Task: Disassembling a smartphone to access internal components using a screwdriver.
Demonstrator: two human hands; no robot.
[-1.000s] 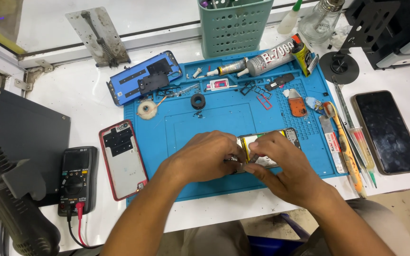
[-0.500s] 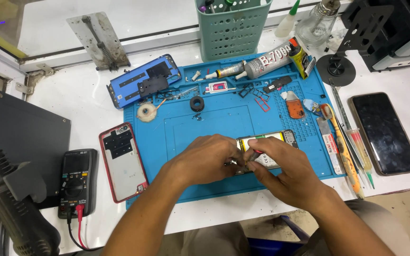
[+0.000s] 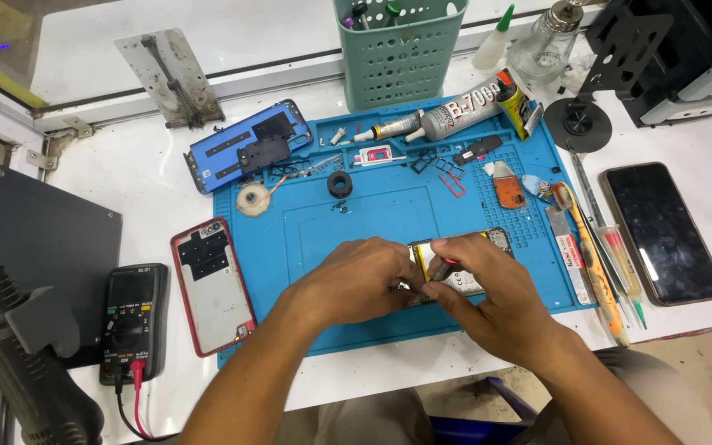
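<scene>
An opened phone (image 3: 488, 244) with its insides showing lies on the blue work mat (image 3: 348, 222), mostly covered by both hands. My left hand (image 3: 354, 280) rests on the phone's left part, fingers curled and pressing it down. My right hand (image 3: 496, 297) pinches a small red-handled tool (image 3: 441, 269) whose tip meets the phone between the two hands. The contact spot itself is hidden by fingers.
A red phone back cover (image 3: 212, 284) and a multimeter (image 3: 131, 317) lie left of the mat. A blue phone shell (image 3: 245, 147), glue tube (image 3: 455, 111), green basket (image 3: 397, 49), small parts and tweezers (image 3: 599, 222) surround the mat. A dark phone (image 3: 661, 231) lies at right.
Both hands stay on the phone with only small finger shifts. The view has tilted slightly, moving the scene lower in the picture.
</scene>
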